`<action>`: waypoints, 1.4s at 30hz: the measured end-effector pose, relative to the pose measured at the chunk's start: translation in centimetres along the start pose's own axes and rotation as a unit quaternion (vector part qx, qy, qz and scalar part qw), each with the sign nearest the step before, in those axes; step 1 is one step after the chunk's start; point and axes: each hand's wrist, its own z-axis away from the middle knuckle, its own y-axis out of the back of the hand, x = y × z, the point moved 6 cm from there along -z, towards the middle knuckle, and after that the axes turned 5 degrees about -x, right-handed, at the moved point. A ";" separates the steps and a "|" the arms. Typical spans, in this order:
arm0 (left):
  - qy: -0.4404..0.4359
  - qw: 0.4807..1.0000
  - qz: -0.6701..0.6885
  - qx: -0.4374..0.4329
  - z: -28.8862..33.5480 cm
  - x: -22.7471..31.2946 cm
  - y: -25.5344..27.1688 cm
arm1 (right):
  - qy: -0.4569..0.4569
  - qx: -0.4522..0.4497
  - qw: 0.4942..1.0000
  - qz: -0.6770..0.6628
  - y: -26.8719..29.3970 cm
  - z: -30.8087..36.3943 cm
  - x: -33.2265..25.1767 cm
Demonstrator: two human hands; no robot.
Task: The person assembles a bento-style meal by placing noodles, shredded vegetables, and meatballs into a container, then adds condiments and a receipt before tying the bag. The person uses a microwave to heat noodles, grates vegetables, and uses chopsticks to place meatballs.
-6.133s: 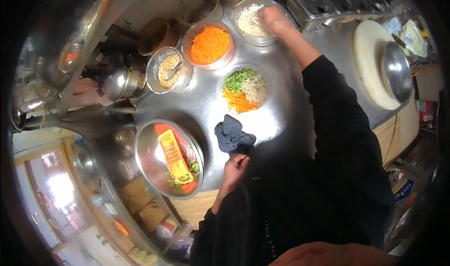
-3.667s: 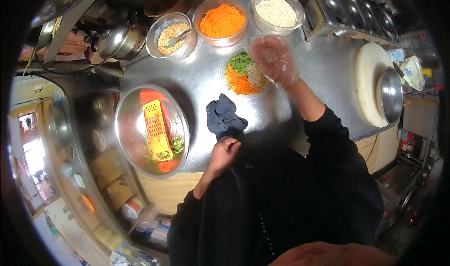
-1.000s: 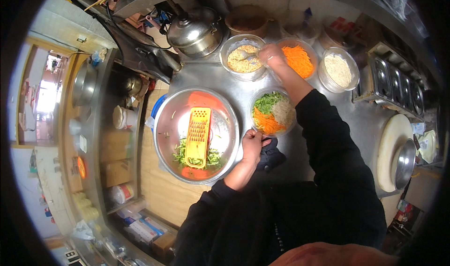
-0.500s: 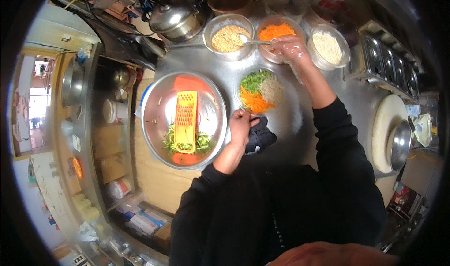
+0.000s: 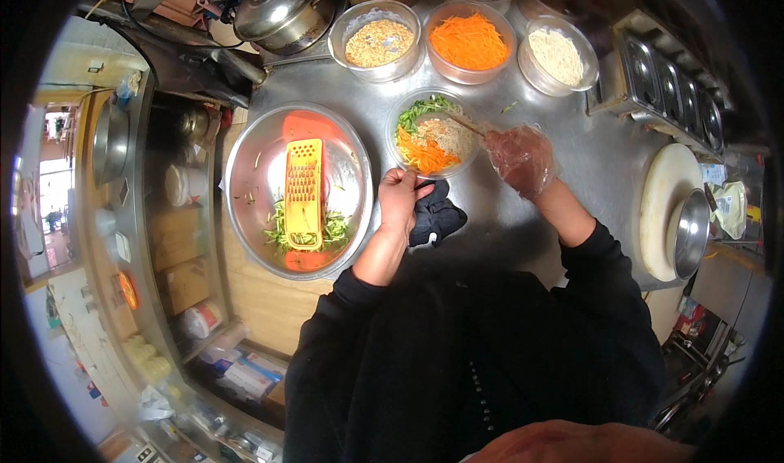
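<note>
A round see-through bowl (image 5: 471,159) holds green shreds (image 5: 411,118), carrot shreds (image 5: 428,154), pale strands and chopped nuts. Thumb and fingers of my left hand (image 5: 398,202) close on its near rim. My right hand (image 5: 523,161), in a clear plastic glove, is at the bowl's right side, closed round the handle of a spoon (image 5: 465,125). The spoon's head is down in the food, hard to make out. A dark bundled cloth (image 5: 438,215) lies just right of my left hand.
Left stands a big metal basin (image 5: 353,149) with a yellow grater (image 5: 304,193) and green shreds. Behind are tubs of chopped nuts (image 5: 380,43), carrot shreds (image 5: 467,42) and pale shreds (image 5: 557,56). A lidded pot (image 5: 282,14), lidded metal inserts (image 5: 670,91) and a round white board (image 5: 657,218) edge the counter.
My right hand has brought the spoon from the nut tub back to the small bowl. Chopped nuts now lie on the shreds. My left hand stays at the rim; the view has shifted.
</note>
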 end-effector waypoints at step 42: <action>-0.493 0.836 -0.074 0.229 9.4 18.4 13.8 | -0.219 -0.083 0.705 -0.670 -2.7 2.4 -2.5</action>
